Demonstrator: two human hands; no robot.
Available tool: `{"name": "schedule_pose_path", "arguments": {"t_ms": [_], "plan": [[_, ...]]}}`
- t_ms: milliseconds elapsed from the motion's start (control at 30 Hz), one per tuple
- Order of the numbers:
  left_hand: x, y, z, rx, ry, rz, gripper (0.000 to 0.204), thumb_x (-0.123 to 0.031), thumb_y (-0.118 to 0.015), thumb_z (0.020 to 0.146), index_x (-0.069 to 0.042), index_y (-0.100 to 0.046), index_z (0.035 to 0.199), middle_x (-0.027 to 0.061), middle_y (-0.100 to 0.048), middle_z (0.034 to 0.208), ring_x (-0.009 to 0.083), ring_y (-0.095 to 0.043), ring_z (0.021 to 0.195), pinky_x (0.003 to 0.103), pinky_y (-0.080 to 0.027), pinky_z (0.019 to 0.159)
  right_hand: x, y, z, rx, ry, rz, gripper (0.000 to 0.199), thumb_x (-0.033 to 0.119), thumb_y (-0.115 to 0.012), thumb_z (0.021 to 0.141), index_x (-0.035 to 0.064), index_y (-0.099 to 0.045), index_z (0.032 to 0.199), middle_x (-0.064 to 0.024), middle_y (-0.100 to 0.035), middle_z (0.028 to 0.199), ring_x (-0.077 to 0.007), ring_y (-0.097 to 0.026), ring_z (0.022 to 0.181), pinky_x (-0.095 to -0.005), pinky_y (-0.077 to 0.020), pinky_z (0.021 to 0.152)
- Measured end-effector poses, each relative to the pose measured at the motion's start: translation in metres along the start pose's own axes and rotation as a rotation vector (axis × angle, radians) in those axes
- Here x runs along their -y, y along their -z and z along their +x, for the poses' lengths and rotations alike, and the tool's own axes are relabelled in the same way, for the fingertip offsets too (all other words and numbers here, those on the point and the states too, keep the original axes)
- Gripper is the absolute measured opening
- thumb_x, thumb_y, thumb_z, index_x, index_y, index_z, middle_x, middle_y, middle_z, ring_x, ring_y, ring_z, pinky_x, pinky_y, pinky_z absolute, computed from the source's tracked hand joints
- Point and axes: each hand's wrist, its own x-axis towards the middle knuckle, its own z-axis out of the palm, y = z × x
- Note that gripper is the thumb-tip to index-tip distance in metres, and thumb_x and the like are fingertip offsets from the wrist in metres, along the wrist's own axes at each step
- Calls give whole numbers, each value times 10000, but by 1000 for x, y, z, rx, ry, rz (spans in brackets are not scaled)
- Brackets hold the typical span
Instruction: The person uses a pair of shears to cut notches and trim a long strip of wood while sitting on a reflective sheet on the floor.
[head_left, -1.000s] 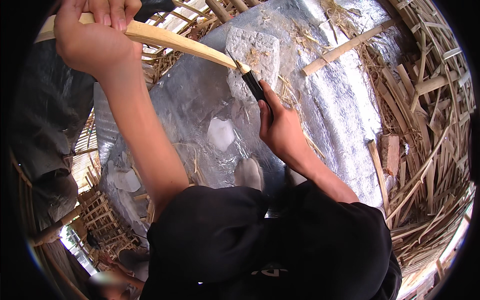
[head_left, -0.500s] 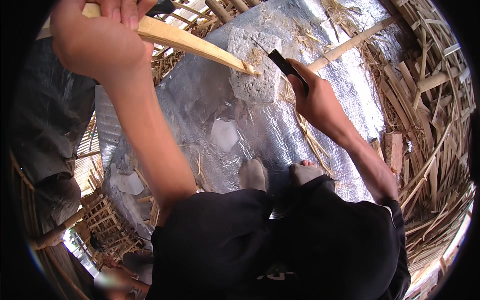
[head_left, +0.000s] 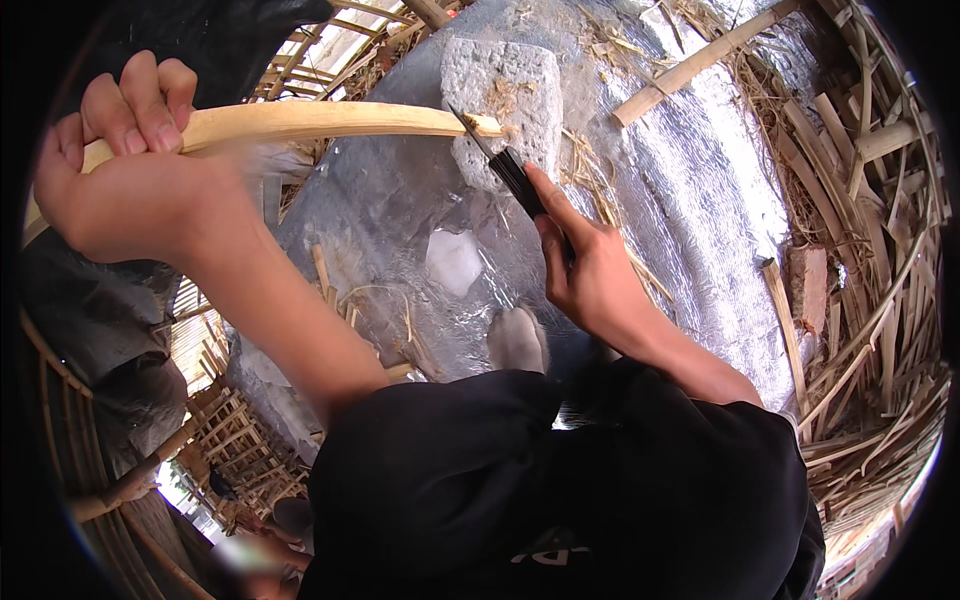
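Pale, peeled bamboo, a long curved strip [head_left: 300, 122] of it, runs across the upper left of the view, and its far tip rests on a rough grey stone block [head_left: 505, 95] that serves as a chopping rest. The left hand [head_left: 130, 180] wraps the near part of the strip in a full, closed grip, fingers curled over the top and thumb beneath. The right hand [head_left: 590, 275] closes its grip around the black handle of a narrow dark-bladed knife [head_left: 500, 160], forefinger stretched along the handle, with the blade's point set against the tip of the strip just where it meets the block. Judging by the clean, light surface along the visible length and the fibres and shavings [head_left: 590, 165] scattered around the block, much of the trimming looks done, and the work now seems to be at the very end of the strip; how much more that end needs cannot be told from this view. Beneath the block spreads a crinkled silver foil sheet [head_left: 700, 200], littered with dry straw and small offcuts, with a thicker round bamboo pole [head_left: 690, 70] lying across its upper part. A heap of split bamboo slats [head_left: 880, 300] crowds the right edge, a reddish brick [head_left: 808, 290] sits among them, and the person's black clothing [head_left: 560, 490] fills the lower middle.
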Motion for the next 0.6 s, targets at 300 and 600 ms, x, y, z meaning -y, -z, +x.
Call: {"name": "schedule_pose_path", "arguments": {"t_ms": [300, 600], "plan": [[-8, 32, 4, 183, 83, -197, 270, -182, -417, 829, -167, -282, 596, 2, -254, 501, 114, -206, 427, 271, -193, 471, 34, 32, 11, 161, -168, -48, 518, 57, -537, 981, 143, -461, 1485, -261, -557, 592, -423, -603, 534, -452, -480, 575], [-30, 2, -19, 111, 120, -169, 340, -191, -413, 818, -187, -223, 536, -9, -227, 507, 110, -199, 446, 275, -195, 489, 36, 24, 18, 122, -146, -85, 475, 93, -532, 988, 111, -481, 1460, -277, -561, 594, -450, -610, 557, -499, -470, 581]]}}
